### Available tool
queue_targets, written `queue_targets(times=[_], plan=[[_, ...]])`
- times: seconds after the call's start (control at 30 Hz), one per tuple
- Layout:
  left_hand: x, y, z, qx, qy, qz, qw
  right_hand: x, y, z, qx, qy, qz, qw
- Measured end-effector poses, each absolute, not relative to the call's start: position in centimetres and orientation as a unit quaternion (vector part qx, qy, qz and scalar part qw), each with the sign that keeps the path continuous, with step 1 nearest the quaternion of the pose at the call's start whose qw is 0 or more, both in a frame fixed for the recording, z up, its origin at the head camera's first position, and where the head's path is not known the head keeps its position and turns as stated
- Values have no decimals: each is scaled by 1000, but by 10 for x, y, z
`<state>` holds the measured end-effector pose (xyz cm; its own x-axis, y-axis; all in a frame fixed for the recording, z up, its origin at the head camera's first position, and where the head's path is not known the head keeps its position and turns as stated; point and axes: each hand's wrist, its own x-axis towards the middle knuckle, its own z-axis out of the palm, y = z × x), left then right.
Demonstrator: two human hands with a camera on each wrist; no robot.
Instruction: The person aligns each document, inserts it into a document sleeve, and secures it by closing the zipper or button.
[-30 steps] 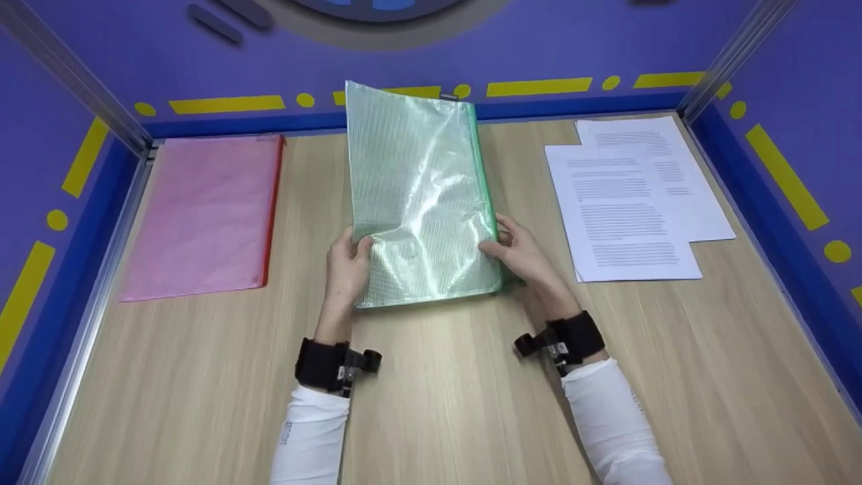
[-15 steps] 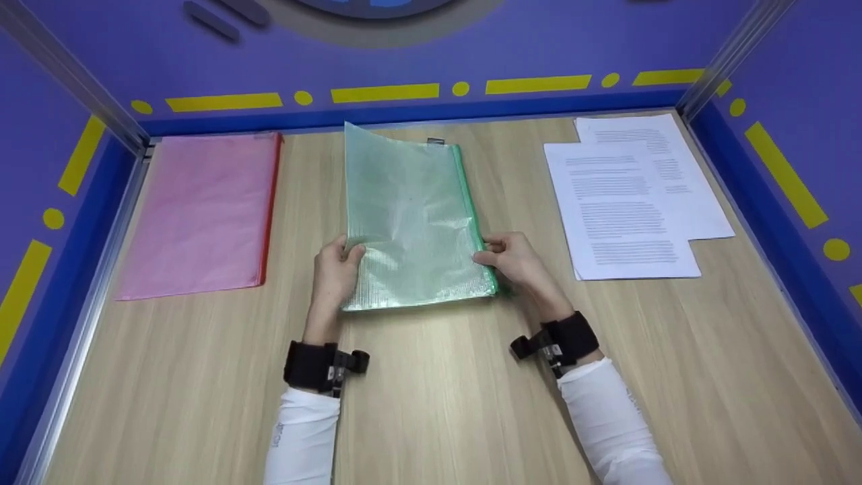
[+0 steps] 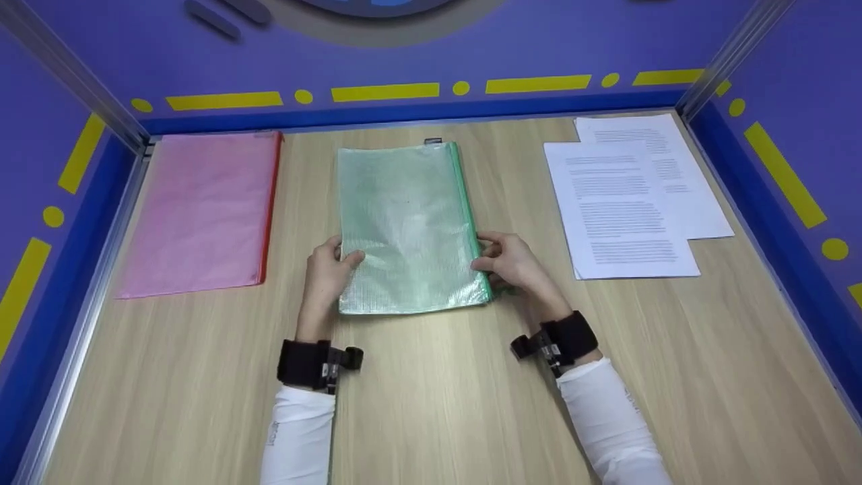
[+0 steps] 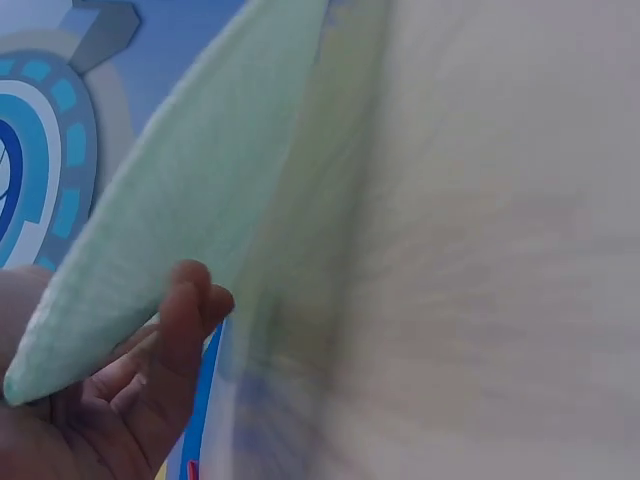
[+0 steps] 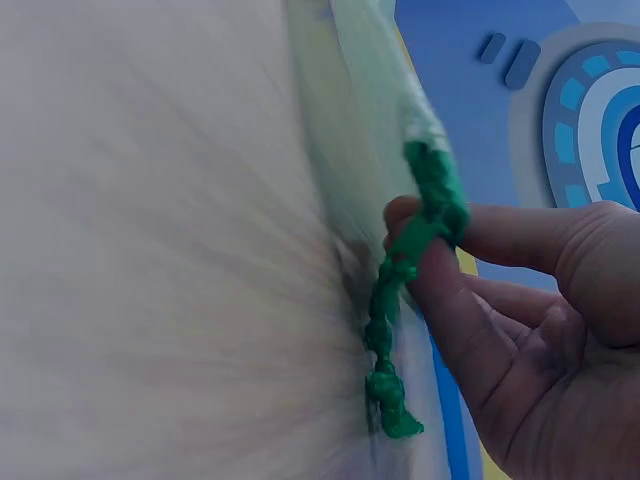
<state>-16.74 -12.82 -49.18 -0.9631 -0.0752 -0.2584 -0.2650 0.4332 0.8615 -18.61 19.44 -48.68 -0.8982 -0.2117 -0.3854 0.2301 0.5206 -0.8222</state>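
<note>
Now both hands pinch the green mesh pouch (image 3: 407,225) flat on the desk (image 3: 431,404).

Its long axis runs away from the person, zipper edge right. Left hand (image 3: 326,269) pinches the near left edge, right hand (image 3: 513,261) the green zipper edge (image 5: 420,300); both equally near. Pink pouch (image 3: 202,212) lies left, printed sheets (image 3: 633,202) right.

A green mesh pouch (image 3: 407,225) lay flat on the wooden table (image 3: 438,404); the left hand (image 3: 326,273) gripped its left edge, the right hand (image 3: 515,263) its zipper edge. A pink pouch (image 3: 202,212) lay to the left; printed sheets (image 3: 630,199) to the right.
</note>
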Motion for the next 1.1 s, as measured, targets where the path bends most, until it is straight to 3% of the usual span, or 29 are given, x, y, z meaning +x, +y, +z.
queue_targets(times=[0.33,0.67,1.1], plan=[[-168,-134,-490,-106,856,497,92,-175,187,-473,-88,915,-360,158],[-165,-133,-488,-93,876,462,99,-160,183,-465,-233,926,-190,230],[-163,-128,-486,-45,915,394,76,-160,182,-473,-264,926,-175,207]])
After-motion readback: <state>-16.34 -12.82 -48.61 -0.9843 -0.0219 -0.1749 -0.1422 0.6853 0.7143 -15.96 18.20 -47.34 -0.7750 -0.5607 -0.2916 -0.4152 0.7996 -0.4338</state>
